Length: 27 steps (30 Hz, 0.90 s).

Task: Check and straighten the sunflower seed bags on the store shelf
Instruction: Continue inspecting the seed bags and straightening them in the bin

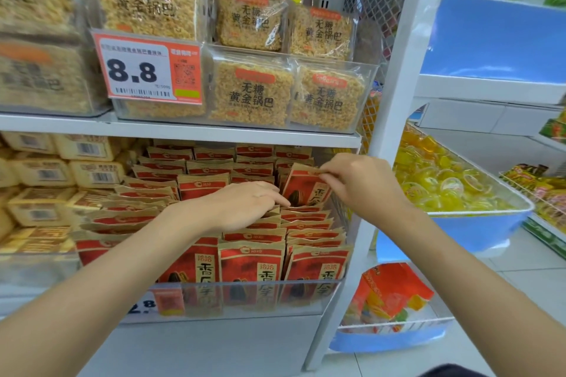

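Nearest us, 2 bare forearms reach in over the clear tray [245, 294] on the lower shelf [199, 343], whose low front wall stops the seed bags [251, 263] from sliding out, so they stand upright in packed rows facing the aisle. Just behind the front row, the left hand [245, 205] lies palm down on the bag tops, fingers straight and released, grasping nothing. We judge that it presses the neighbours flat and marks the gap at its fingertips. Beyond it, the right hand [358, 180] pinches the top edge of 1 raised bag [306, 187], wrist bent down, with the bag tilted and lifted above its row in the right-hand column, probably for checking or reseating. Farther up, a price tag [147, 70] and rice-cracker packs [251, 92] fill the upper shelf [214, 131].
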Tool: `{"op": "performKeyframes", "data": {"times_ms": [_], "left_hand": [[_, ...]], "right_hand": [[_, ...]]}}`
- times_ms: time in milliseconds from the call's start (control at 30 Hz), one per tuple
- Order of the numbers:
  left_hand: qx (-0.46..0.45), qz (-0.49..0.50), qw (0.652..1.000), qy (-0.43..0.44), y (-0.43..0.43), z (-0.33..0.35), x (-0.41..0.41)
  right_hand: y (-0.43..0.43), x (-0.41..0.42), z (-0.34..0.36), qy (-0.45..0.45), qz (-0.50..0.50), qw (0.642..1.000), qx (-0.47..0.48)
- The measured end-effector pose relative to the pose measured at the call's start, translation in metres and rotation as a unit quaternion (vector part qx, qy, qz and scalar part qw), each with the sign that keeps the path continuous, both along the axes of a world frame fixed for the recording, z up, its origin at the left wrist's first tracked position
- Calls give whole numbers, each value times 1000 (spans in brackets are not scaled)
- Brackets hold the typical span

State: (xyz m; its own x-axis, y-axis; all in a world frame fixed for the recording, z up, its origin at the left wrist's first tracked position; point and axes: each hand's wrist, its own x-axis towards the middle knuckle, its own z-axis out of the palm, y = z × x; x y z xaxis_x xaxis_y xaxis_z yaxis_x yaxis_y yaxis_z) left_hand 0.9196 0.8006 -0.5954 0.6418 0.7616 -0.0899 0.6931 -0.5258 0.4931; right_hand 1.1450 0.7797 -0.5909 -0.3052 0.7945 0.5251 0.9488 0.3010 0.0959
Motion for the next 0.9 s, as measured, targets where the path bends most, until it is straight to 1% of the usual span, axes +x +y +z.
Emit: {"op": "performKeyframes", "data": {"times_ms": [33,67,100,167,233,267,333,400,467,533,600,633,700,800,833,900], "left_hand": [[12,1,999,31,-2,2,2],[23,-6,999,44,0,-1,2],[18,-3,997,75,0,0,3],[13,-5,997,75,1,-2,4],[10,2,999,52,-1,0,3],[6,11,1000,17,0,-2,1],[1,59,994,-87,-1,2,-4],[23,112,975,-190,0,10,-11],[14,131,948,-291,-1,19,-18],[-51,92,924,-366,-9,31,-22],[-94,53,909,-401,-20,37,-20],[-92,49,903,-417,-26,38,-19],[-64,87,886,-451,-32,34,-18],[-28,145,865,-479,-35,24,-29],[-26,151,862,-483,-36,20,-33],[-39,156,861,-482,-38,8,-39]], "right_hand": [[-4,2,5,17,15,999,46],[-8,3,10,29,28,995,86],[-10,4,16,35,38,992,113],[-16,4,30,41,44,989,136],[-21,3,43,60,49,985,153],[-23,2,50,73,54,983,160],[-30,-1,63,104,66,977,172],[-35,-6,77,146,81,970,175],[-37,-16,90,207,91,959,172],[-36,-30,100,292,106,938,155],[-32,-47,102,385,132,904,128],[-30,-56,99,423,136,888,118],[-26,-71,90,491,125,858,88],[-26,-86,65,624,102,775,-3],[-28,-88,54,645,87,758,-40],[-31,-94,28,638,68,761,-94]]}}
